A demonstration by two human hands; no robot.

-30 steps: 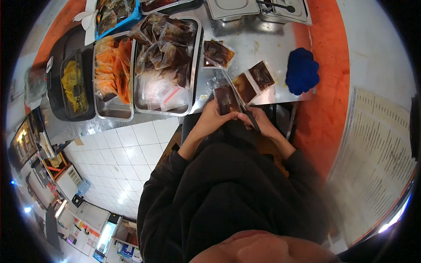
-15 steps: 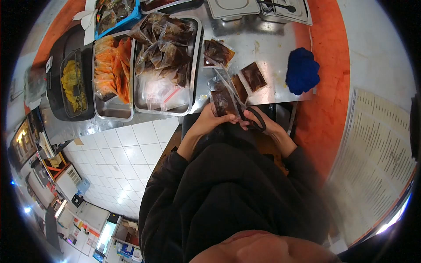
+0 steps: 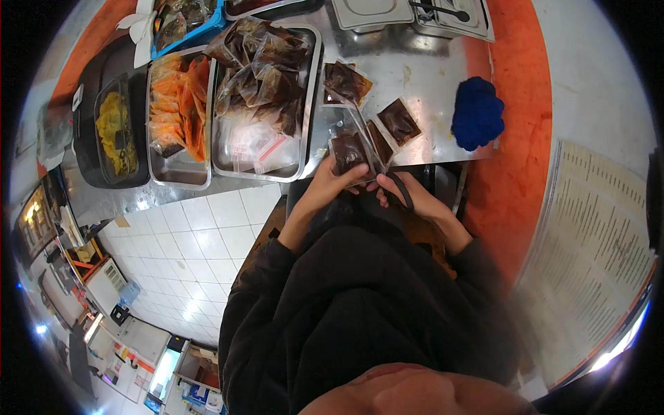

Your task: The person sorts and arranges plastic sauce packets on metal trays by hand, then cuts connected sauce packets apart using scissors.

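My left hand (image 3: pixel 330 185) is closed on a clear plastic sauce packet (image 3: pixel 348 152) with dark brown contents, its thumb pressed on the front. In my right hand (image 3: pixel 409 195) is a pair of scissors (image 3: pixel 401 188) with black handles; the fingers go round the handles. The blades lie close along the packet's right side; whether they touch the plastic I cannot tell. Just beyond, on the steel counter, lie a dark packet (image 3: pixel 399 121) and another packet (image 3: pixel 345 81) with a reddish-orange corner. One more brown packet (image 3: pixel 380 142) is partly hidden behind the scissors.
To the left stand a steel tray (image 3: pixel 313 104) of brown packets and a narrower tray (image 3: pixel 199 181) of orange packets. A black container (image 3: pixel 85 149) is further left. A blue cloth (image 3: pixel 477 114) lies on the right. Lidded steel pans (image 3: pixel 373 15) stand at the back.
My left thumb has shifted up onto the packet, which now sits flatter and a little left. My right hand and the scissors have turned slightly, moving a bit away from the left fingers.
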